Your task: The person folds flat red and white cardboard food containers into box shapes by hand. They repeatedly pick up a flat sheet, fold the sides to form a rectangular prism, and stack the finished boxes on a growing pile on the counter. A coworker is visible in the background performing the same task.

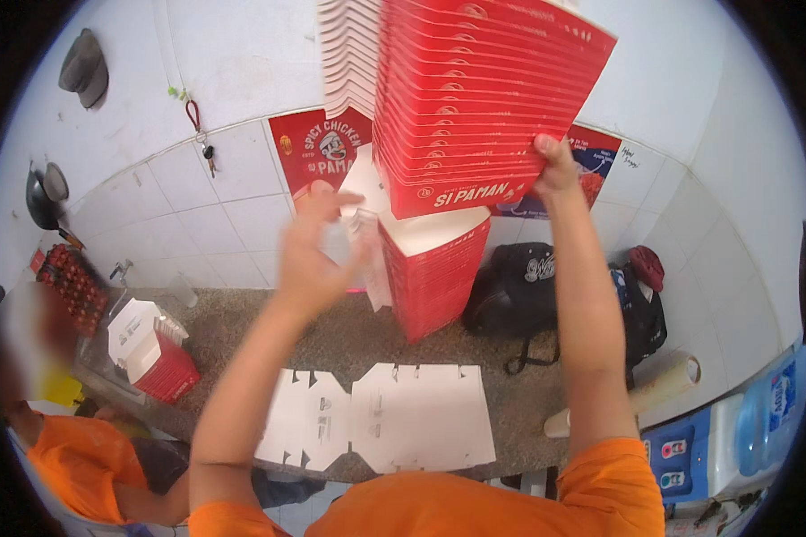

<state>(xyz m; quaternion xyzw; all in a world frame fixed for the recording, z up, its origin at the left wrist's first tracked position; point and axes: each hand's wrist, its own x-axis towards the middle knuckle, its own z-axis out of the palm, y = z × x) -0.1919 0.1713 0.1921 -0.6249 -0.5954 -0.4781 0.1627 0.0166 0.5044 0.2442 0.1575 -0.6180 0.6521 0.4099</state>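
A tall stack of nested red paper food boxes is raised in front of me and leans to the right, its white lid flaps fanned out on the left. My right hand grips this stack by its lower right edge, thumb on the red front. Directly below, a second stack of nested red boxes stands on the counter, the white inside of its top box showing. My left hand is beside that lower stack's white flaps, fingers apart and slightly blurred. Whether it touches the flaps, I cannot tell.
Flat white box blanks lie on the speckled stone counter before me. A shorter box stack stands left, near a person in an orange shirt. Black bags and a plastic-wrap roll are on the right.
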